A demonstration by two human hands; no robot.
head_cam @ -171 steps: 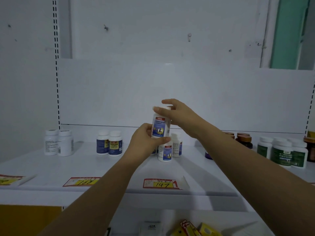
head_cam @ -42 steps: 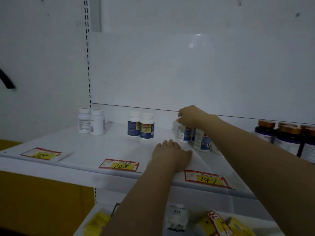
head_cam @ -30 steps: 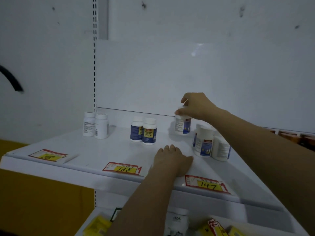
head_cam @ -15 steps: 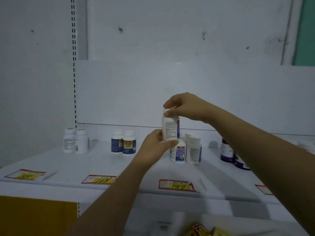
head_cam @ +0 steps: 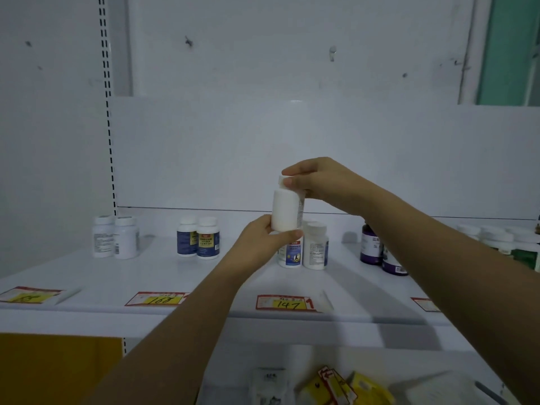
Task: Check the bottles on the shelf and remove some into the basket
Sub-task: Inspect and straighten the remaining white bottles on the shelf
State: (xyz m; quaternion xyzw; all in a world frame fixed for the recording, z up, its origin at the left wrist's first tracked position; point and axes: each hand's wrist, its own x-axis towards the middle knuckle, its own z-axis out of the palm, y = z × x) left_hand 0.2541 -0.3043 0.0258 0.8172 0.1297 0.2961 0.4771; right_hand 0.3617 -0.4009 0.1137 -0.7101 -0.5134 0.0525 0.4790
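I've turned the white bottle (head_cam: 287, 210) round, blank side facing me now, above the 147 tag (head_cam: 285, 302). My left fingers (head_cam: 287, 236) curl round its base, my right fingers (head_cam: 298, 171) pinch its top. I'm still checking it.

head-worn view, facing shelf (head_cam: 204, 276), close

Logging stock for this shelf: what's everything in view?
shelf: 1, white, across the view
held bottle: 1, white, raised at centre
plain bottles: 2, white, far left
blue-label bottles: 2, white caps, left of centre
centre bottles: 2, white, below held bottle
purple bottles: 2, purple, right of centre
green-label bottles: count unclear, far right
price tags: 4, red-yellow, shelf front
yellow packets: several, bottom right
left hand: grips bottle's base
right hand: grips its cap
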